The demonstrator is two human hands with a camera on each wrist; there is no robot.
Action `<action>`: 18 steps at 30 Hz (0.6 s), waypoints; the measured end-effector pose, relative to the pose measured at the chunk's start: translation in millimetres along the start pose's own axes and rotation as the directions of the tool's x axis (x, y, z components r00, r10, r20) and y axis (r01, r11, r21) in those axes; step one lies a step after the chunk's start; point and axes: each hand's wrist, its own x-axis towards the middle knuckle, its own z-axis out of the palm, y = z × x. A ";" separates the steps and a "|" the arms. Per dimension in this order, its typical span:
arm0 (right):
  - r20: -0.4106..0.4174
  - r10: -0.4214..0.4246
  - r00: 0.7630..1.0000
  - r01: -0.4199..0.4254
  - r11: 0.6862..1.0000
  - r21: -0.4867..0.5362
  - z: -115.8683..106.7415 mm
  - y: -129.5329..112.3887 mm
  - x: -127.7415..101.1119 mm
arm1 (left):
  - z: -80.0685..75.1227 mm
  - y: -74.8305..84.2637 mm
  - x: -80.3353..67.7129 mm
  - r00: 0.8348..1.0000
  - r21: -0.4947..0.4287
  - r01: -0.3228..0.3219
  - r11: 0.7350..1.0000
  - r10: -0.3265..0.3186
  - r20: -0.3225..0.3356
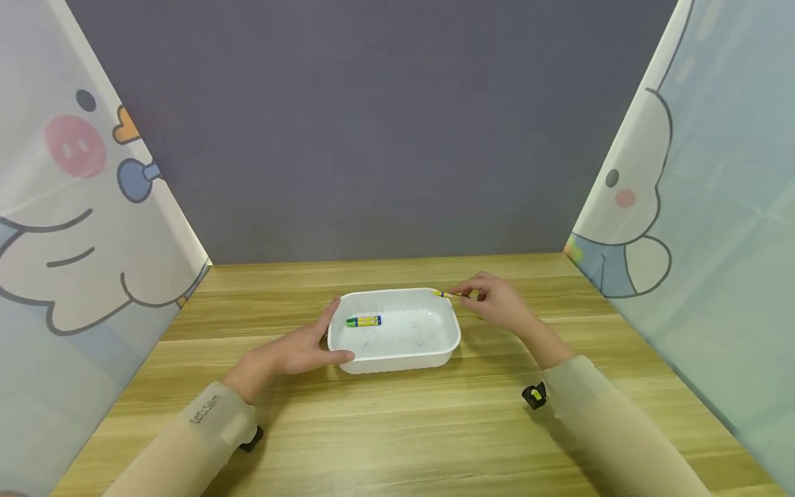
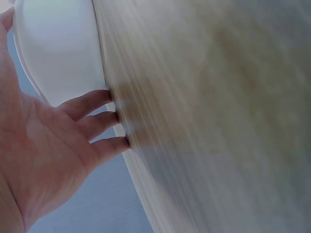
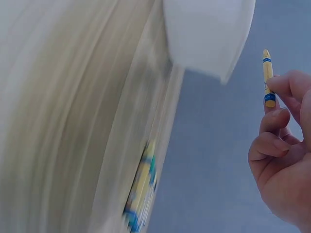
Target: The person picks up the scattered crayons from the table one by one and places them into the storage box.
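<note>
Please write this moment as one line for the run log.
left hand: rests on white tray rim | right hand: pinches yellow crayon above far right corner | in tray: green-yellow crayon | wooden table

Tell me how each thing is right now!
Tray: upright on the table, steadied by the left hand.
Green crayon: lying flat inside the tray.
Yellow crayon: pinched by the right hand over the tray's far right corner.
Left hand: open, pressed against the tray's side.
Right hand: pinching the yellow crayon.
</note>
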 end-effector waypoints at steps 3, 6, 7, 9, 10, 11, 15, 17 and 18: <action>0.012 -0.015 1.000 0.014 1.000 0.025 12.3 -13.8 6.2 | 0.8 -0.3 -0.8 1.000 -0.004 -0.003 1.000 0.003 0.003; 0.043 -0.039 0.998 0.037 0.998 0.053 23.4 -24.6 12.5 | 1.2 -0.4 -1.3 1.000 -0.012 -0.008 1.000 0.008 0.002; 0.053 -0.049 0.997 0.046 0.997 0.054 27.5 -27.3 14.9 | 1.2 -0.3 -1.3 1.000 -0.010 -0.007 1.000 0.007 0.001; 0.077 -0.060 0.995 0.056 0.997 0.054 35.6 -32.0 20.3 | 1.4 -0.4 -1.3 1.000 -0.007 -0.002 1.000 0.002 0.000; 0.090 -0.063 0.994 0.059 0.997 0.050 39.3 -34.6 23.0 | 1.3 -0.4 -1.3 1.000 -0.004 0.002 1.000 -0.002 0.000; 0.100 -0.070 0.993 0.066 0.997 0.041 43.7 -36.4 26.0 | 1.3 -0.5 -1.2 1.000 0.000 0.007 1.000 -0.007 0.000; 0.152 -0.087 0.985 0.085 0.996 0.017 61.8 -43.9 37.2 | 0.9 -0.3 -1.3 1.000 0.007 0.013 1.000 -0.013 -0.002; 0.180 -0.098 0.979 0.097 0.995 0.016 71.7 -47.7 42.4 | 0.7 -0.4 -1.5 1.000 0.007 0.012 1.000 -0.012 -0.003; 0.194 -0.105 0.975 0.103 0.995 0.021 76.4 -49.9 44.9 | 0.5 -0.4 -1.6 1.000 0.006 0.012 1.000 -0.012 -0.003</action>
